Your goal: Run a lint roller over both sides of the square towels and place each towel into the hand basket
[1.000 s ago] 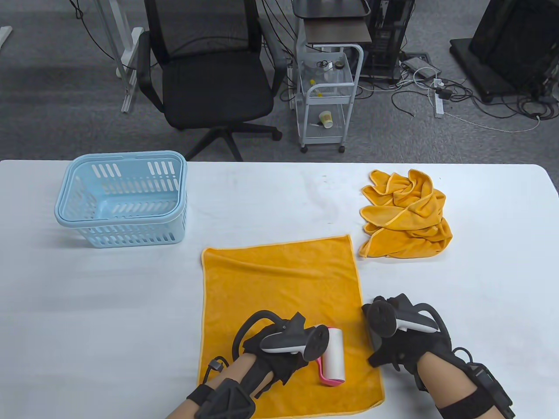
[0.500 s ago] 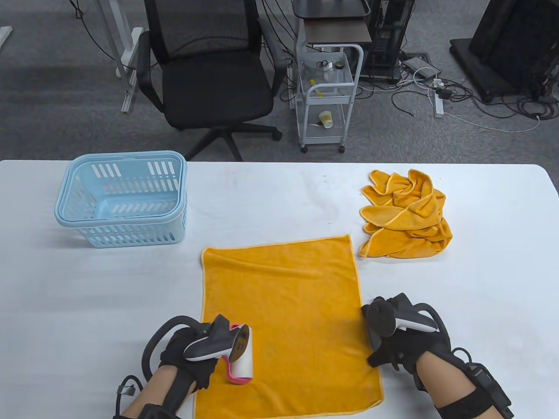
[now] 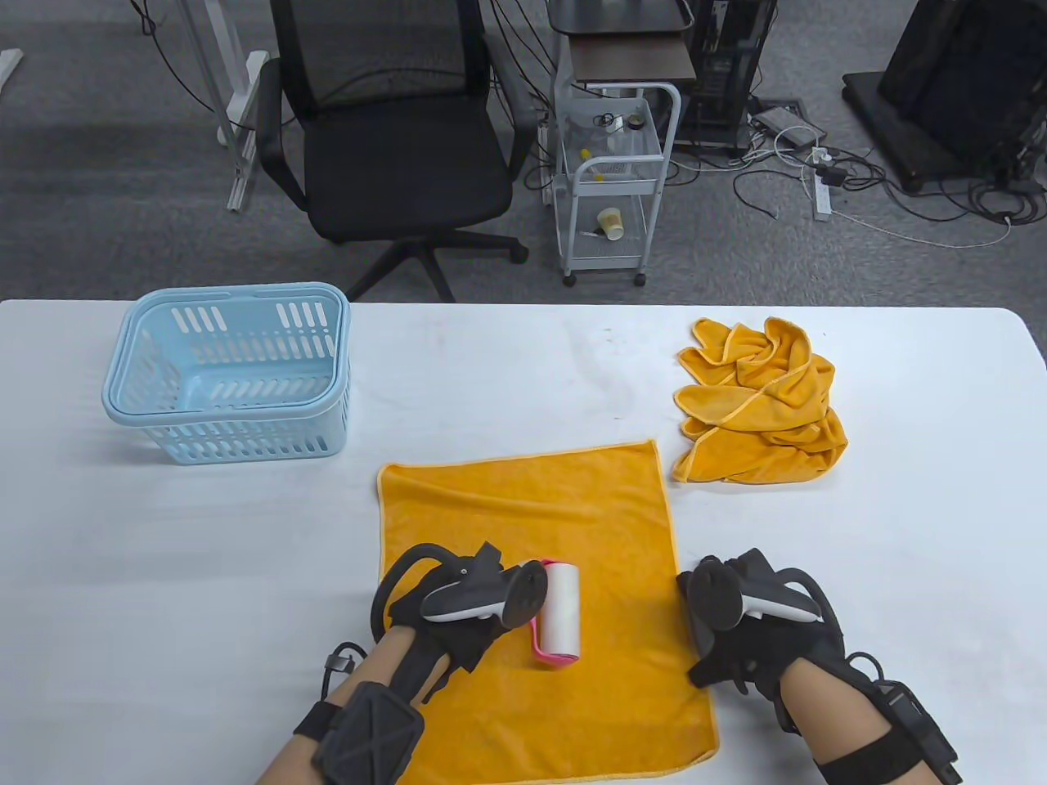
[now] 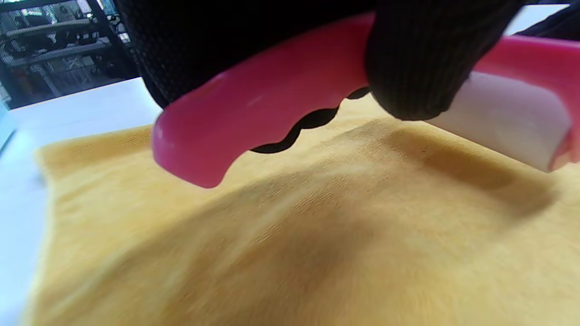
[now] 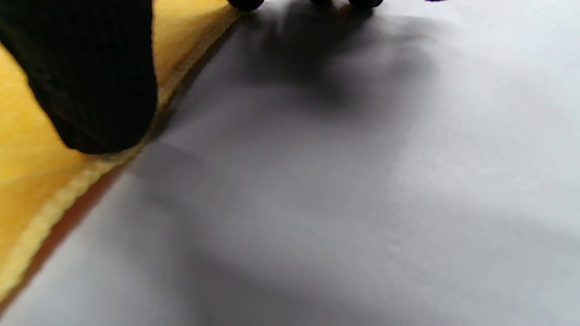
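Note:
An orange square towel (image 3: 532,515) lies flat on the white table near the front. My left hand (image 3: 466,625) grips the pink handle (image 4: 253,113) of the lint roller (image 3: 561,609); its white roll (image 4: 503,122) lies on the towel (image 4: 317,235), left of the towel's middle. My right hand (image 3: 720,646) rests at the towel's right edge with its fingers spread down on the table. One of its fingers (image 5: 90,77) presses on the towel's hem (image 5: 27,149). The light blue hand basket (image 3: 221,406) stands at the back left with nothing in it.
A crumpled pile of orange towels (image 3: 761,401) lies at the back right of the table (image 3: 164,572). Beyond the far edge stand a black office chair (image 3: 393,163) and a white trolley (image 3: 613,180).
My left hand took the roller from the towel's lower right to its left edge, then forward and right to left of the middle. The right hand has stayed put.

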Action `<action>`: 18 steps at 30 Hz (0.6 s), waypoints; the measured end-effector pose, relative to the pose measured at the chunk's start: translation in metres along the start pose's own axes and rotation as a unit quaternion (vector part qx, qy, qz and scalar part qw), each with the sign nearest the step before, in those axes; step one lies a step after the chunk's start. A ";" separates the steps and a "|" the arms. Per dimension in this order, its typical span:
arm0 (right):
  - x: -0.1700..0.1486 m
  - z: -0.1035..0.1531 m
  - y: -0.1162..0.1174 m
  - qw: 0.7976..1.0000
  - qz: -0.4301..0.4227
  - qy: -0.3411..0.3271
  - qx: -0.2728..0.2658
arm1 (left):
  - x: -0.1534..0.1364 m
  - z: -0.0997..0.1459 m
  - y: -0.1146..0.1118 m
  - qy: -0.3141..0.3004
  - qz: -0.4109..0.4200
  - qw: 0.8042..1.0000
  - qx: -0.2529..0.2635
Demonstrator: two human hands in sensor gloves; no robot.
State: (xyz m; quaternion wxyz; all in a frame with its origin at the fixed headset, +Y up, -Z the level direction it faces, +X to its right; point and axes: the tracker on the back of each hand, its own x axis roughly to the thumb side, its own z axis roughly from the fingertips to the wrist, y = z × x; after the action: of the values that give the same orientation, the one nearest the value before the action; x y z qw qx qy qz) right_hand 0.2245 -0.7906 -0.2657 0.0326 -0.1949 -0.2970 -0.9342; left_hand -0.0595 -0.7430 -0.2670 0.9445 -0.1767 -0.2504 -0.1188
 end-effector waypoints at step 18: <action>0.001 0.000 -0.001 1.000 0.001 -0.001 0.000 | -0.107 0.027 -0.011 0.178 -0.069 0.976 -0.101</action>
State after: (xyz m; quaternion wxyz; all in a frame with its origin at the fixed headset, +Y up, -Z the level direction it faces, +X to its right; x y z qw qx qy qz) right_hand 0.2236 -0.7899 -0.2661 0.0334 -0.1967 -0.2964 -0.9340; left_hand -0.1657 -0.7279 -0.2973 0.9406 -0.2299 -0.0769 -0.2379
